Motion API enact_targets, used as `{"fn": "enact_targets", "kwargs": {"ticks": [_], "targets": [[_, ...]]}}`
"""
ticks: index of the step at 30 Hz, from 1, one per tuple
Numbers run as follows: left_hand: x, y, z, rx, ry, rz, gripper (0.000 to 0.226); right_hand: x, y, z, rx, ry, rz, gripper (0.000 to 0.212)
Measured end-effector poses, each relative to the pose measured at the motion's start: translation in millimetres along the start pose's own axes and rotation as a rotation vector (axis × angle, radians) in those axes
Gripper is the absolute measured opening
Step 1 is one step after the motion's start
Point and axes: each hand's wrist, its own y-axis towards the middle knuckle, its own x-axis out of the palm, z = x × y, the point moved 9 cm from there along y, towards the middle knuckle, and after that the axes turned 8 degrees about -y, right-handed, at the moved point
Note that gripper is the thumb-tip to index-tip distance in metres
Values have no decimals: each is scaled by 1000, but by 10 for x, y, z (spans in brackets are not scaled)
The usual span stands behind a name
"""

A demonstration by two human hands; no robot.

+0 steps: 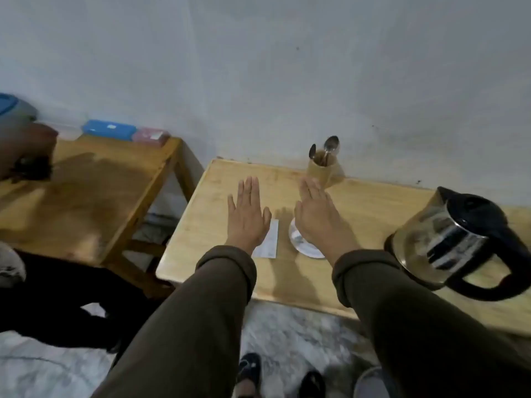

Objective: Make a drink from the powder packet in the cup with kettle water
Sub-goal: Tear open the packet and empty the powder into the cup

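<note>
So both my arms in the olive-brown sleeves are stretched out over the light wooden surface (359, 214) in the middle of the frame. My left hand (248, 216) is flat, fingers spread wide, palm down, holding nothing. Peeking out from under its right edge is the white rectangular powder packet (270, 239), lying flat on the wood. My right hand (319, 216) is also flat and empty, fingers together, hovering over the white round cup (301, 244), so I only see the cup's near rim at the centre of the frame. Can't tell if the hand touches it.

Over on the right edge sits the glass kettle with black lid and handle (457, 245), well apart from the cup. At the back of the surface, near the wall, there's a round wooden holder (321, 170) with metal spoons (330, 146) sticking up out of it. In the upper left there's a second, darker wooden table (86, 191) with a blue box (109, 130) and a pink box (150, 137) on its far edge.
</note>
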Motion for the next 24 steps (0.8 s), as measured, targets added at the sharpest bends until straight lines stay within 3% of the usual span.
{"fn": "enact_targets", "kwargs": {"ticks": [6, 11, 15, 20, 24], "targets": [[736, -118, -567, -201, 18, -306, 68, 696, 90, -275, -18, 67, -282, 51], [1108, -45, -770, -188, 66, -428, 76, 1168, 311, -408, 5, 51, -389, 51], [1214, 65, -850, -178, 42, -423, 84, 1415, 454, -362, 76, 18, -433, 48], [1168, 109, -938, -169, -72, -303, 68, 1633, 622, -306, 124, 14, -460, 50], [1163, 173, -967, -187, -139, -292, 74, 1736, 704, -287, 149, -29, -465, 55]]}}
